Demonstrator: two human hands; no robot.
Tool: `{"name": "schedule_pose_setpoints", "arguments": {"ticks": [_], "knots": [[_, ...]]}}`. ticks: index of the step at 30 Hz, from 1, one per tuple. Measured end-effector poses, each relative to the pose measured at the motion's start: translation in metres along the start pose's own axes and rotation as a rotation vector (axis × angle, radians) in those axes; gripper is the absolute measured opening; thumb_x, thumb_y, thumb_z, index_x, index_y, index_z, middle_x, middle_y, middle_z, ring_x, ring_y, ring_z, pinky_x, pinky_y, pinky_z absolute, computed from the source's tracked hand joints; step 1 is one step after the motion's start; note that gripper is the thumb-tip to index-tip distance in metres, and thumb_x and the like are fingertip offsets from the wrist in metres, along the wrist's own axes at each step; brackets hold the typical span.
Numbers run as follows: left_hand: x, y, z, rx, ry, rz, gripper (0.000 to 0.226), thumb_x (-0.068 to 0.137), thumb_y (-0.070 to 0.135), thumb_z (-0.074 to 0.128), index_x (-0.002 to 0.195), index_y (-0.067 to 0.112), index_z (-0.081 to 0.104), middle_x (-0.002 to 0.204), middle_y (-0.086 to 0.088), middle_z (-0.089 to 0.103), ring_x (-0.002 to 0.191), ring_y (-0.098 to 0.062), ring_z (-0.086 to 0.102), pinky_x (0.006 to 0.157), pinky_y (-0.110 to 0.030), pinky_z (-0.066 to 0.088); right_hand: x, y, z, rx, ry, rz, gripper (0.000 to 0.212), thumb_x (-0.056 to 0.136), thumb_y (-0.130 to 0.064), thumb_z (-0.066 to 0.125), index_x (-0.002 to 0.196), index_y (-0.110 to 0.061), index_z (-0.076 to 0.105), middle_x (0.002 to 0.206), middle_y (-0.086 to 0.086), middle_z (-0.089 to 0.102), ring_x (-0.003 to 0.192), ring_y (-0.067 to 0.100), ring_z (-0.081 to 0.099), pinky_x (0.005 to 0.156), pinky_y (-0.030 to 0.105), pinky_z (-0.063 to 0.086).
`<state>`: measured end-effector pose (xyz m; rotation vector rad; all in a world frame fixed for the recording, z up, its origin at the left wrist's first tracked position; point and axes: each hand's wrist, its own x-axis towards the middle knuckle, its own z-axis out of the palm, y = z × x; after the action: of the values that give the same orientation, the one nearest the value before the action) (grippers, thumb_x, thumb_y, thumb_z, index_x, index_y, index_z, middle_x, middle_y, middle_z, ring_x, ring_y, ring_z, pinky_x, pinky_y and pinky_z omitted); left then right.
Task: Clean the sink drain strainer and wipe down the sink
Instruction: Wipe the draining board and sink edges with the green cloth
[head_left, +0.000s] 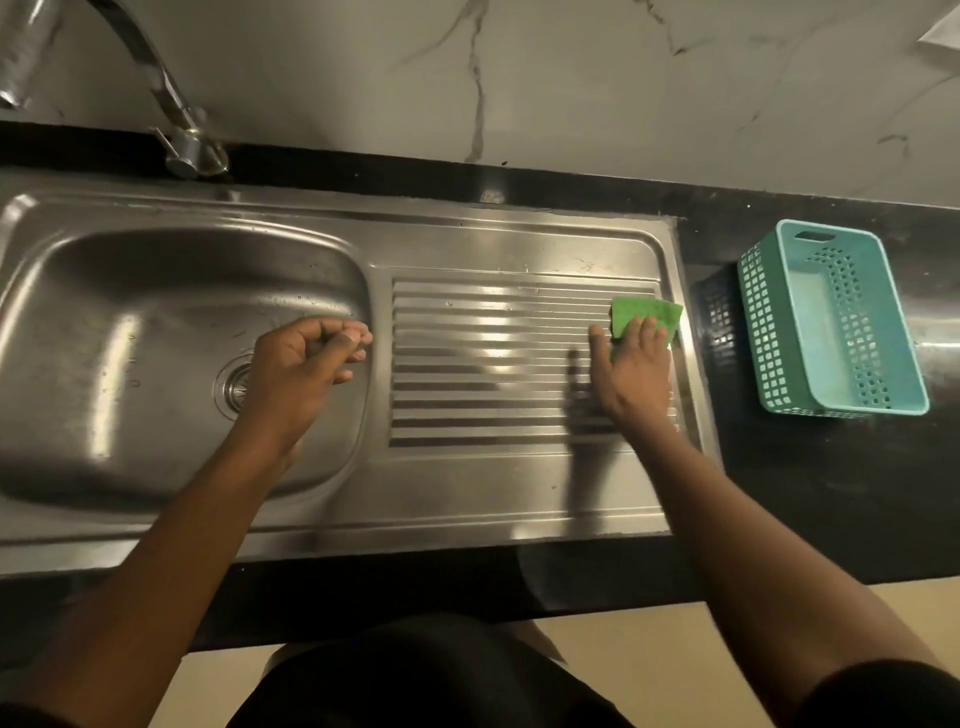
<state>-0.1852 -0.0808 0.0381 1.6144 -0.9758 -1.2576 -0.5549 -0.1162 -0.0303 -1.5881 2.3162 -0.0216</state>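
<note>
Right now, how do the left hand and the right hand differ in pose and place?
The left hand has curled fingers and nothing visible in it; the right hand lies flat, pressing the green pad. The left hand is over the basin; the right hand is on the ridged drainboard. Both are bare.

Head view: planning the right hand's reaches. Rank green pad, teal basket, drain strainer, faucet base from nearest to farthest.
1. green pad, pressed under right hand
2. teal basket, to its right
3. drain strainer, left, in basin
4. faucet base, far back left
</note>
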Motion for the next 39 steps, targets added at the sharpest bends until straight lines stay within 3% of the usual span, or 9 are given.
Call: {"name": "schedule_pose_setpoints", "arguments": {"ticks": [5, 10, 13, 16, 20, 26, 31, 35, 39], "knots": [[-0.001, -0.002, -0.002, 0.016, -0.007, -0.016, 0.011, 0.101, 0.018, 0.068, 0.104, 0.019, 0.078, 0.106, -0.002, 0.082, 0.106, -0.028, 0.077, 0.097, -0.049, 0.059, -0.035, -0.107, 0.030, 0.011, -0.042, -0.103, 0.106, 0.096, -0.082, 0.005, 0.164, 0.000, 0.006, 0.174, 0.020, 0.001, 0.162, 0.031, -0.003, 0.131, 0.047, 0.001], [0.000, -0.001, 0.000, 0.020, 0.020, 0.001, 0.012, 0.101, 0.017, 0.068, 0.106, 0.014, 0.078, 0.104, -0.007, 0.082, 0.104, -0.028, 0.077, 0.090, -0.041, 0.061, -0.076, -0.208, 0.062, -0.051, -0.173, -0.542, 0.098, 0.096, -0.073, 0.004, 0.165, -0.004, 0.008, 0.174, 0.015, 0.002, 0.162, 0.027, -0.005, 0.131, 0.046, 0.000], [0.003, 0.001, 0.000, 0.022, 0.040, 0.034, 0.009, 0.101, 0.017, 0.068, 0.102, 0.016, 0.077, 0.103, -0.011, 0.081, 0.101, -0.028, 0.078, 0.080, -0.029, 0.061, -0.073, -0.210, 0.066, -0.135, -0.189, -0.734, 0.092, 0.099, -0.070, 0.009, 0.166, -0.006, 0.015, 0.174, 0.011, 0.009, 0.162, 0.024, -0.001, 0.131, 0.044, 0.003], [0.004, 0.004, 0.002, 0.019, 0.052, 0.046, 0.014, 0.101, 0.017, 0.068, 0.094, 0.026, 0.077, 0.102, -0.005, 0.081, 0.098, -0.024, 0.078, 0.086, -0.039, 0.059, -0.049, -0.164, 0.061, -0.194, -0.112, -0.872, 0.079, 0.104, -0.064, 0.027, 0.164, -0.013, 0.030, 0.172, 0.005, 0.026, 0.161, 0.019, 0.016, 0.130, 0.044, 0.016], [0.002, 0.003, 0.004, 0.019, 0.037, 0.038, 0.013, 0.101, 0.019, 0.068, 0.096, 0.027, 0.078, 0.100, 0.002, 0.082, 0.101, -0.023, 0.077, 0.091, -0.044, 0.059, -0.013, -0.074, 0.037, -0.229, -0.062, -0.667, 0.075, 0.106, -0.064, 0.029, 0.165, -0.017, 0.024, 0.172, 0.003, 0.024, 0.160, 0.019, 0.017, 0.130, 0.045, 0.015], [0.000, 0.000, 0.007, 0.019, 0.025, 0.018, 0.012, 0.101, 0.017, 0.068, 0.100, 0.023, 0.079, 0.105, -0.006, 0.082, 0.105, -0.029, 0.077, 0.097, -0.054, 0.058, 0.025, 0.037, -0.023, -0.144, -0.062, -0.181, 0.090, 0.100, -0.076, 0.009, 0.166, -0.016, 0.016, 0.175, 0.008, 0.013, 0.161, 0.025, 0.012, 0.130, 0.051, 0.012], [0.001, 0.000, 0.006, 0.014, 0.025, -0.001, 0.012, 0.101, 0.016, 0.067, 0.103, 0.019, 0.078, 0.105, -0.006, 0.082, 0.107, -0.031, 0.076, 0.099, -0.054, 0.058, 0.014, -0.029, 0.002, -0.069, -0.056, 0.028, 0.116, 0.090, -0.087, -0.003, 0.164, 0.002, 0.007, 0.172, 0.024, 0.005, 0.161, 0.036, 0.001, 0.131, 0.050, 0.004], [0.004, 0.001, 0.005, 0.007, 0.025, 0.004, 0.012, 0.101, 0.017, 0.067, 0.104, 0.018, 0.078, 0.105, -0.003, 0.082, 0.106, -0.029, 0.076, 0.098, -0.053, 0.058, -0.022, -0.097, 0.025, -0.055, -0.054, -0.086, 0.119, 0.089, -0.090, 0.004, 0.164, 0.003, 0.008, 0.173, 0.024, 0.003, 0.161, 0.035, -0.003, 0.131, 0.051, 0.004], [0.005, 0.003, 0.003, 0.018, 0.061, 0.027, 0.013, 0.102, 0.019, 0.067, 0.100, 0.027, 0.077, 0.104, 0.004, 0.082, 0.100, -0.017, 0.078, 0.091, -0.040, 0.061, -0.052, -0.156, 0.041, -0.029, -0.120, -0.243, 0.114, 0.091, -0.087, 0.008, 0.164, 0.000, 0.004, 0.173, 0.022, -0.004, 0.161, 0.033, -0.010, 0.130, 0.051, 0.001]]}}
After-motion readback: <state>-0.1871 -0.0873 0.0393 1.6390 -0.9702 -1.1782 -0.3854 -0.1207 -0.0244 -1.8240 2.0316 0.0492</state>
